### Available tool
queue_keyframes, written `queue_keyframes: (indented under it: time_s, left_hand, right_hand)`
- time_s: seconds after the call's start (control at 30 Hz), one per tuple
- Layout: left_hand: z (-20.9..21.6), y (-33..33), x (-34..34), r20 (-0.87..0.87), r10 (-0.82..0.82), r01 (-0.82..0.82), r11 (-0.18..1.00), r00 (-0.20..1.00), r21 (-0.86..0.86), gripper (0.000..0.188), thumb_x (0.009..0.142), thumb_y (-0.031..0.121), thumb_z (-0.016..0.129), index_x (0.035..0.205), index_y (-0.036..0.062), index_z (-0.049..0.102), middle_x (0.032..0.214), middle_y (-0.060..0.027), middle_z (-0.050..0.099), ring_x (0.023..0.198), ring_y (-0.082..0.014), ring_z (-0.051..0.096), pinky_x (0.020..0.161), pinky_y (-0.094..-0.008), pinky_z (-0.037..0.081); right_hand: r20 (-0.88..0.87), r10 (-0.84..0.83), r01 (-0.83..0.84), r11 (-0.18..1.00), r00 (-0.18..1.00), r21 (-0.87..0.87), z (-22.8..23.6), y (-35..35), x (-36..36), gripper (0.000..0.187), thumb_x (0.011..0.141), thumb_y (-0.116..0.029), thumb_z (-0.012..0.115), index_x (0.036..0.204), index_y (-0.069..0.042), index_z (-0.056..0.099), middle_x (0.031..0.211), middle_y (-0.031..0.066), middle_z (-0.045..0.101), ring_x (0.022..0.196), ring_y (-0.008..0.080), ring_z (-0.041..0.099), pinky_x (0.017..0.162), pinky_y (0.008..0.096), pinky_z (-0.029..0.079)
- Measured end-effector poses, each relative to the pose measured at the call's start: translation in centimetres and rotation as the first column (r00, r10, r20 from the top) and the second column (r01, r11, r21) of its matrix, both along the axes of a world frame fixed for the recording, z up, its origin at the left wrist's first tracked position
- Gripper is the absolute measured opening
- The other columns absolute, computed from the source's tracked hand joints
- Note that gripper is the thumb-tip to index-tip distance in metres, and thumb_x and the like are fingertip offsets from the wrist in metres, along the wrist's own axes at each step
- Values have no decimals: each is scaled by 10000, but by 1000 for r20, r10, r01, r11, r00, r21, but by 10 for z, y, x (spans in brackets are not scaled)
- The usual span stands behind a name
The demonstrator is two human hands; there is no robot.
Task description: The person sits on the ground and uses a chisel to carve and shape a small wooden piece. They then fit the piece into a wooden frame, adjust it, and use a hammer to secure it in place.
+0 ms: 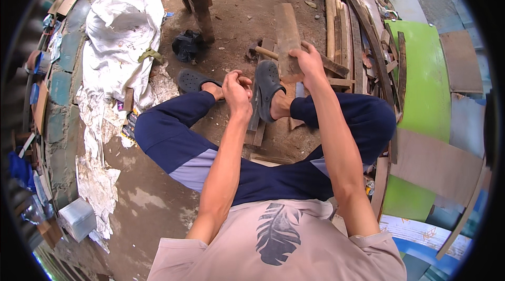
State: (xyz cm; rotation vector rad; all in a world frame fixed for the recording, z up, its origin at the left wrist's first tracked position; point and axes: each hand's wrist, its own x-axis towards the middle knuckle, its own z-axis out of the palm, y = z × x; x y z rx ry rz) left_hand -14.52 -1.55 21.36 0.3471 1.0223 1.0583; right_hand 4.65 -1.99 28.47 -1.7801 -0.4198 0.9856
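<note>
My right hand [309, 64] grips the lower part of a flat wooden board [286, 28], thumb across its face, and the board stands upright and slightly tilted. My left hand [238, 90] is raised between my feet with its fingers curled together; whether it pinches something small cannot be made out. Just left of the board lies a wooden-handled tool [266, 53], its dark head partly hidden, perhaps a hammer. My right clog [268, 89] rests on dark wood strips [255, 108] on the ground, close to the board's lower end. My left clog [193, 80] is beside my left hand.
Long wooden sticks and planks [336, 23] are piled on the right, near a green panel [428, 76]. A wooden frame's leg [194, 2] stands ahead, with a black plastic bag [187, 45] near its foot. A white sack [126, 23] lies on the left by a block wall [60, 97].
</note>
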Motion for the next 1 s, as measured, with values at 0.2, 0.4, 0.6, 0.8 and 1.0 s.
queue_keyframes:
  time_s: [0.2,0.4,0.6,0.8,1.0]
  left_hand:
    - [17,87,-46,-254,64,-46,996,965,73,301,1048,374,520,995,83,575,761,-48,635,514,-69,445,448,-237,326]
    - [-31,184,-70,-513,9,23,998,858,57,301,1038,348,568,1106,59,616,871,-13,669,620,-75,545,534,-244,409]
    - [-145,317,-91,-489,-28,-6,998,872,-67,248,1031,298,584,1104,62,612,992,-68,673,803,-156,627,660,-312,524]
    - [-265,469,-193,-581,-410,600,781,703,175,695,955,469,659,1480,90,405,1384,-128,531,1249,-281,553,1074,-452,455]
    - [-245,497,-43,-251,-621,488,759,743,-432,930,911,613,667,1569,90,271,1435,-147,475,1309,-301,513,1095,-437,461]
  right_hand:
    - [287,293,-208,934,912,-290,-64,161,-24,708,835,-163,670,1472,21,421,1367,259,590,1270,367,590,1038,466,483]
    - [377,470,-311,857,798,-411,-120,236,-56,595,816,-177,677,1382,-73,525,1367,199,595,1293,376,563,1062,483,470]
    - [369,485,-338,854,793,-395,-206,292,-61,536,816,-146,691,1332,-110,552,1282,151,623,1259,379,565,1033,485,478]
    - [446,514,-482,855,733,-194,-269,365,-90,654,812,-108,659,1447,-146,510,1298,118,627,1235,344,565,1026,477,465]
    - [447,431,-415,899,784,-139,-309,378,-98,712,838,-108,691,1506,-188,458,1305,57,604,1240,298,536,1013,493,439]
